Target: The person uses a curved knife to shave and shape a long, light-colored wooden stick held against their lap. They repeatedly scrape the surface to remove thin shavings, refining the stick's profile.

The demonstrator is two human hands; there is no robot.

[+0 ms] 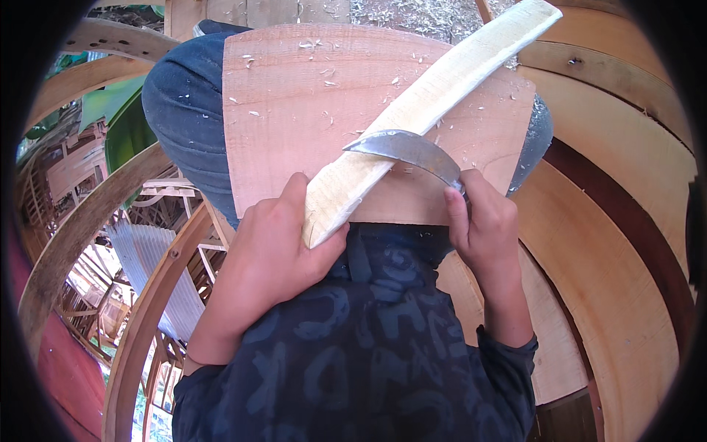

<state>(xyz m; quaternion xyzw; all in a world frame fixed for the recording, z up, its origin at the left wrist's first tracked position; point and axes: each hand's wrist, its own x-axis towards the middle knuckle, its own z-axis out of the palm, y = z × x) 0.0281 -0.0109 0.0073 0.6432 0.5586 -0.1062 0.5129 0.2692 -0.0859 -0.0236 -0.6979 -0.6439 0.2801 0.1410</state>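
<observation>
My left hand (278, 245) is closed around the near end of a long pale strip of wood (434, 92), which slants up and away to the right. In my right hand (482, 214) is a curved metal blade, like a sickle (412, 149); its handle is hidden in my fingers. The blade lies across the strip, a little beyond my left hand, its tip over the strip's left edge. Under both is a reddish wooden board (294, 110) resting across my lap, dotted with small shavings.
Wood shavings (442, 18) litter the floor past the board. Plank walling (596, 258) curves along my right. On my left are wooden rails (151, 317), with a corrugated metal sheet (158, 265) and a green leaf (125, 132) beyond them.
</observation>
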